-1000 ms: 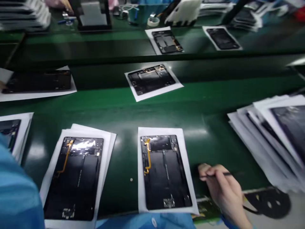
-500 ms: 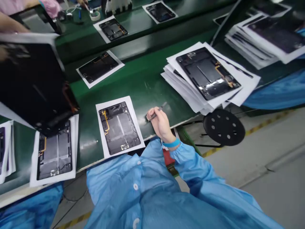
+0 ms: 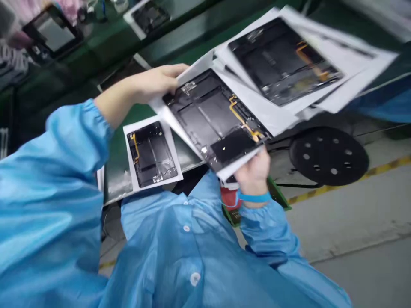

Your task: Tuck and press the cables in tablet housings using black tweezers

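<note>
Round black stool [image 3: 329,155] near striped floor line [image 3: 388,167].

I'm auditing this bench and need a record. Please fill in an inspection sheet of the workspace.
Surface: green table, glossy, partly hidden by the arms.
Job's things: held panel with white paper under it, orange ribbon showing; second panel on the table.
Clutter: uneven paper stack at right, another panel on top.
Hands: left hand at the held panel's upper-left corner, right hand at its lower corner.
Cables: thin cord by the blue wristband.
Surroundings: black stool, striped floor tape; background blurred.
</note>
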Motion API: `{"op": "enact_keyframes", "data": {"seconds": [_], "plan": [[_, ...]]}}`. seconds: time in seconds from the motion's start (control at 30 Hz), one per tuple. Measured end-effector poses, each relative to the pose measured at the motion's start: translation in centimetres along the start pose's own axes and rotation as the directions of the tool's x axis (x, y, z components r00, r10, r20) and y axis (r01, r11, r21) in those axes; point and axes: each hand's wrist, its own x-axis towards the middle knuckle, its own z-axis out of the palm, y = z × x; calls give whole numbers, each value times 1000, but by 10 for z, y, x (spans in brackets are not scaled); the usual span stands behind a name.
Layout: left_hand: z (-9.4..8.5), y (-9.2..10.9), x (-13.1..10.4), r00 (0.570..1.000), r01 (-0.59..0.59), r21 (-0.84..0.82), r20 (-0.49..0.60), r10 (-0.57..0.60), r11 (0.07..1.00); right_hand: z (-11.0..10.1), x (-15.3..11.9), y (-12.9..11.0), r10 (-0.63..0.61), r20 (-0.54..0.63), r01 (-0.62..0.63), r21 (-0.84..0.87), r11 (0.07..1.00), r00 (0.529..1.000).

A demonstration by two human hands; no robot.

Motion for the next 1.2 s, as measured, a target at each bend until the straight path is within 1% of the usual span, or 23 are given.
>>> {"op": "enact_keyframes", "data": {"seconds": [0.1, 0.17, 0.23, 0.3, 0.33, 0.4, 0.43, 0.47, 0.5, 0.53, 0.6, 0.63, 0.7, 0.77, 0.8, 0.83, 0.87, 0.9, 0.97, 1.0, 1.03, 1.13, 1.2], "plan": [[16, -55, 48, 1000, 20, 7, -1, -20, 1000, -2, 1, -2, -39, 23, 39, -13, 999, 999], [21, -80, 71, 1000, 14, 56, -16, -13, 998, -5, 5, 3, -78, 85, 87, -97, 991, 993], [23, -92, 85, 999, -23, 155, -29, 27, 988, -9, 5, 11, -163, 138, 188, -198, 962, 977], [23, -94, 87, 996, -69, 279, -33, 81, 958, -14, 1, 19, -295, 135, 323, -306, 896, 946], [23, -93, 82, 994, -86, 339, -40, 106, 937, -17, -4, 22, -398, 131, 418, -362, 833, 908], [24, -89, 59, 989, -99, 442, -55, 137, 891, -23, -15, 28, -610, 186, 619, -447, 646, 771], [26, -86, 42, 987, -102, 482, -60, 149, 870, -26, -20, 31, -668, 250, 692, -465, 552, 701], [28, -85, 21, 986, -103, 513, -58, 154, 852, -28, -25, 34, -684, 328, 740, -476, 476, 651], [33, -84, -1, 986, -115, 537, -41, 162, 836, -29, -29, 38, -651, 419, 762, -487, 428, 633], [39, -84, -26, 985, -113, 555, -44, 165, 824, -30, -31, 41, -562, 518, 761, -506, 406, 645], [55, -91, -77, 991, -57, 634, -60, 122, 772, -28, -30, 50, -310, 677, 740, -556, 378, 667], [64, -97, -102, 991, -53, 655, -56, 119, 754, -25, -27, 55, -180, 735, 738, -566, 367, 654], [86, -114, -152, 991, -25, 600, -91, 98, 799, -18, -20, 65, 26, 807, 742, -554, 376, 590], [106, -132, -197, 971, 8, 419, -221, 93, 908, -9, -14, 74, 116, 827, 732, -545, 409, 551], [114, -139, -217, 947, 44, 298, -318, 55, 954, -5, -12, 77, 117, 820, 710, -549, 441, 561], [121, -145, -235, 911, 91, 142, -413, -24, 986, -1, -11, 79, 91, 799, 670, -554, 494, 595], [126, -149, -250, 857, 141, -63, -492, -154, 988, 3, -12, 80, 65, 761, 604, -559, 568, 645], [129, -151, -261, 787, 176, -290, -533, -311, 941, 7, -13, 80, 58, 711, 516, -561, 647, 701], [127, -150, -272, 651, 169, -679, -467, -598, 715, 13, -16, 75, 127, 600, 309, -569, 762, 790], [124, -149, -272, 601, 146, -790, -407, -688, 595, 15, -18, 73, 193, 549, 209, -585, 784, 813], [119, -147, -269, 568, 130, -849, -360, -740, 513, 17, -19, 70, 265, 509, 125, -609, 783, 819], [97, -147, -250, 527, 149, -887, -303, -794, 438, 20, -19, 65, 390, 462, -10, -635, 773, 796], [84, -150, -236, 533, 223, -877, -256, -806, 426, 20, -16, 66, 426, 456, -66, -619, 783, 781]]}}
